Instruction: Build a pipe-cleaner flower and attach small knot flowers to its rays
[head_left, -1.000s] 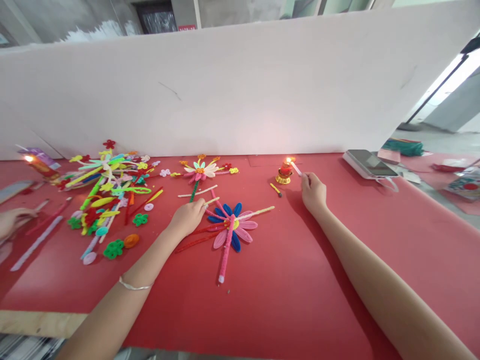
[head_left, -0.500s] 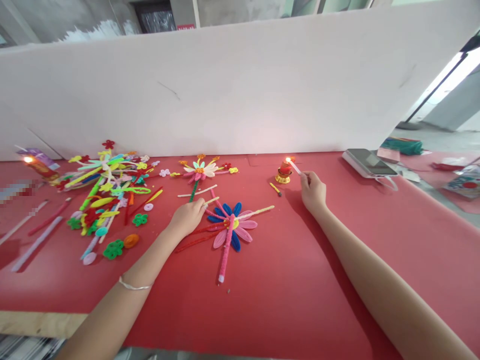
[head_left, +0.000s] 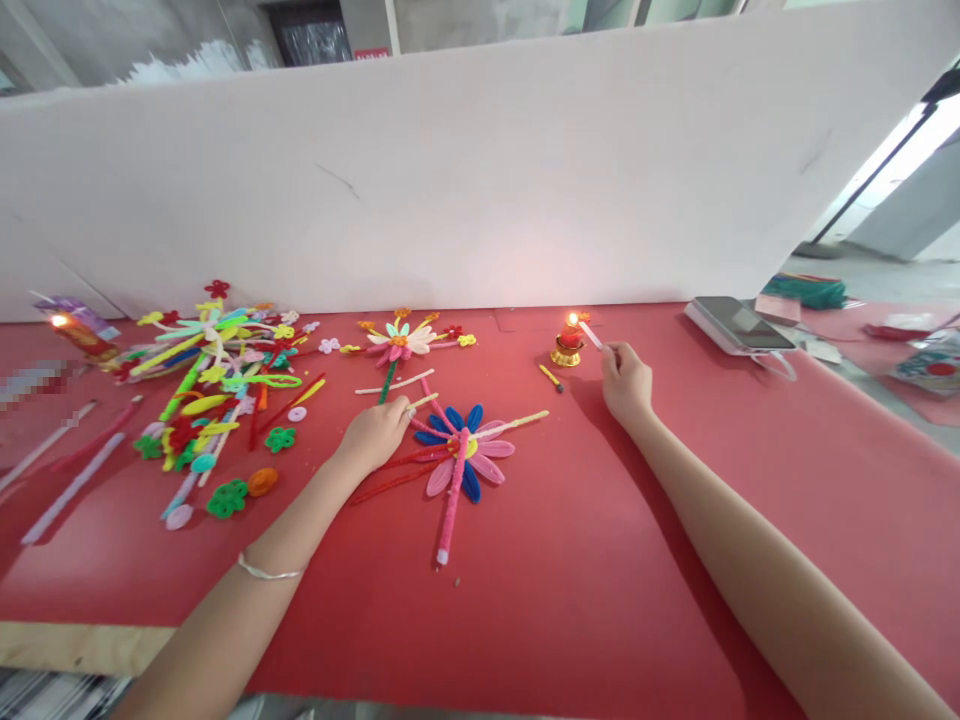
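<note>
Nearest the camera, the red table (head_left: 570, 600) ran bare under both forearms, and a thin bracelet (head_left: 266, 572) circled the left wrist. Farther in lay a pink and blue flower (head_left: 471, 455) with a pink stem pointing toward the person. The left hand (head_left: 373, 437) rested just beside it on the left, fingers curled down over some red stems; whether it gripped them could not be told. Beyond, the right hand (head_left: 627, 384) was closed, pinching a white stick (head_left: 591, 335) between thumb and fingertips, the far end of the stick held at the flame of a small red candle (head_left: 569, 342) in a gold holder. To the left sat a smaller flower (head_left: 400, 343) and a bright pile of craft pieces (head_left: 217, 385). A phone (head_left: 739, 325) lay at the far right, and a white board (head_left: 480, 180) stood behind everything.
</note>
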